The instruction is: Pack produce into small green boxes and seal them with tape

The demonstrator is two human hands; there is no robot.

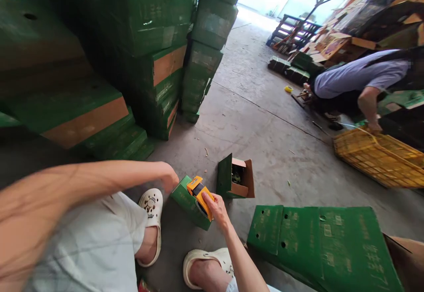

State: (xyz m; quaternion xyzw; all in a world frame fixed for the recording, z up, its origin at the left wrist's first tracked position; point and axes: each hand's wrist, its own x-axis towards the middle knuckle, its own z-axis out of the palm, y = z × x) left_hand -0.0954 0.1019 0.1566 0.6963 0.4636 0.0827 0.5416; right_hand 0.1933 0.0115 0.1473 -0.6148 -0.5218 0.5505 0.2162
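A small closed green cardboard box (183,197) sits on the floor between my feet. My left hand (169,178) is at its upper left edge, fingers bent down against the cardboard and partly hidden. In my right hand (217,208) is a yellow tape dispenser (198,188), gripped with the thumb on top and held over the box. Just beyond, another small green box (225,179) stands with its flaps open, something dark and green inside that I cannot make out.
Stacks of green boxes (159,22) rise on the left. A row of green boxes (311,239) lies at the lower right. A co-worker (361,73) bends over on the right, a hand on a yellow crate (380,155). A pallet jack (318,5) stands at the back.
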